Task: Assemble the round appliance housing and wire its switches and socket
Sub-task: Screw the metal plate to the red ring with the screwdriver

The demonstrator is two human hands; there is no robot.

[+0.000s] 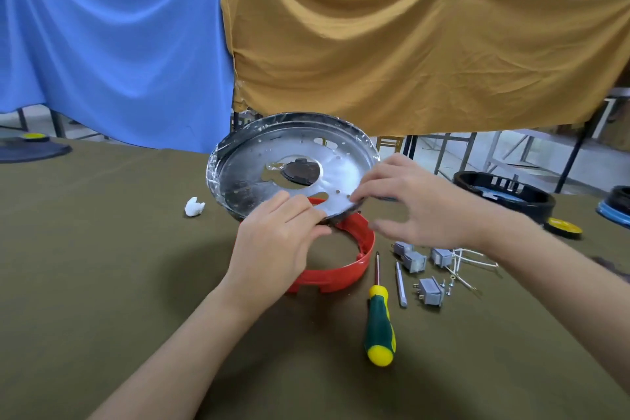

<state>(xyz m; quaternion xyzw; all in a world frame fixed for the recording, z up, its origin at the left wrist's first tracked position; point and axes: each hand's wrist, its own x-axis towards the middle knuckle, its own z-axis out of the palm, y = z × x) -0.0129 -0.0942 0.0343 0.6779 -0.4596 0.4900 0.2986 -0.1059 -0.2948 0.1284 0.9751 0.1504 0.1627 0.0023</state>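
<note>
Both hands, left point(272, 235) & right point(414, 201), pinch near rim of tilted round silver metal plate point(327, 160) above orange plastic ring point(344, 269)

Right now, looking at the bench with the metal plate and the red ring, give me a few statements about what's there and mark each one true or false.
1. Both hands hold the round metal plate by its near edge. True: the left hand and right hand grip it there.
2. The plate lies flat on the table. False: it is tilted, with its far edge raised.
3. The red plastic ring sits on the table below the plate. True.
4. The screwdriver is in the right hand. False: it lies on the table, right of the ring.
5. The grey switches are already fitted into the ring. False: they lie loose on the table.
</note>
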